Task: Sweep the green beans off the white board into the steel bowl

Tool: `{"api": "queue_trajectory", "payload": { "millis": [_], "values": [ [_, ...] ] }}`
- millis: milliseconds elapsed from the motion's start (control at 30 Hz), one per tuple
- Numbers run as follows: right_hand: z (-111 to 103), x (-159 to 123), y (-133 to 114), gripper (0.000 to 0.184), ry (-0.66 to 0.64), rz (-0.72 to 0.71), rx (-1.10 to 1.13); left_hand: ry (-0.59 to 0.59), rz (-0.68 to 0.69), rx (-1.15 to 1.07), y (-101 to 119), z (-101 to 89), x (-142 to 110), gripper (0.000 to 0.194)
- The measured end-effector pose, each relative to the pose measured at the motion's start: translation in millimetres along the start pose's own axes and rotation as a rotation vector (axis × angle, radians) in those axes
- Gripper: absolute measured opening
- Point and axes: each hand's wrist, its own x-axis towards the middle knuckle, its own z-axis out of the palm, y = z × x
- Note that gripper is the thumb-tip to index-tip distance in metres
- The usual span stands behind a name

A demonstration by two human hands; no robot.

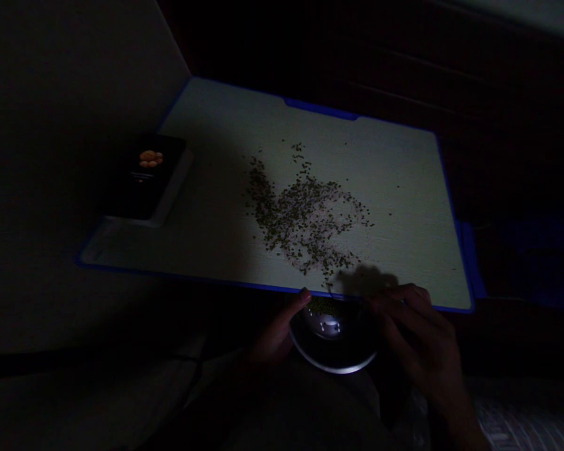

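Note:
Under the near edge of a white board (395,156) with a blue rim, my left hand (277,329) holds a shiny metal bowl (336,365) by its left side, thumb up at the rim. Small green grains (322,305), perhaps mung beans, lie inside the bowl. More of these grains (301,203) are scattered across the middle of the board, some trailing down to the edge above the bowl. My right hand (413,326) is at the board's near edge, right of the bowl, with fingers curled together. Whatever its fingertips may hold is lost in the dark.
On the board's left end lies a dark-topped box-like item (145,178) with a small orange picture on it. A pale wall or surface (75,94) is at the left. Blue material (540,250) shows dimly at the right, and striped cloth (531,413) at lower right.

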Motion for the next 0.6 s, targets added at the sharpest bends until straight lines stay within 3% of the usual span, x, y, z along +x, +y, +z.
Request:
{"api": "queue_trajectory", "payload": {
  "millis": [200, 400, 600],
  "values": [
    [1.4, 1.8, 5.1, 0.017, 0.03, 0.016, -0.024, -0.005, 0.011, -0.009, 0.6, 0.0, 0.9, 0.071],
    [7.2, 13.7, 18.1, 0.018, 0.095, 0.037, -0.048, -0.015, 0.009, -0.007, -4.0, -4.7, 3.2, 0.069],
    [-3.0, 17.9, 29.8, 0.018, 0.137, 0.087, -0.064, -0.017, 0.042, -0.024, -3.2, -4.2, 2.2, 0.075]
  ]
}}
